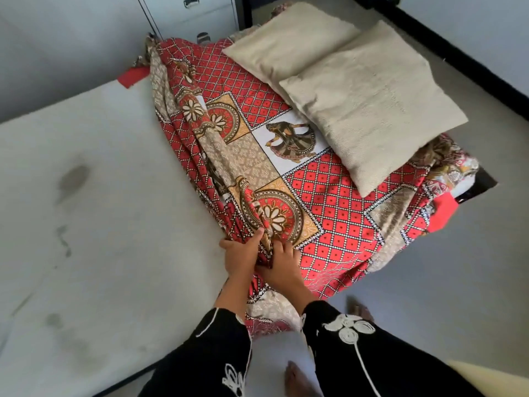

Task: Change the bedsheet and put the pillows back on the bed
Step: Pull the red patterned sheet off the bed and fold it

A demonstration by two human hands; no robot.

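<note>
Red diamond-patterned cotton bedsheet (337,202) lies gathered over the right part of the bare white mattress (100,196). Two beige fabric pillows (369,110) rest on it toward the far right. The sheet's bunched ridge runs lengthwise from the near bed edge to the far side, its near end right at the hands. Left hand (239,255) and right hand (282,263) sit side by side, fingers curled into that fold, both gripping it. Forearms reach forward and down, wrists low; neither hand is clearly nearer.

The floor (429,296) was pale grey, softly lit. A grey metal cabinet (194,15) with handles stood beside the pale wall (57,38).
</note>
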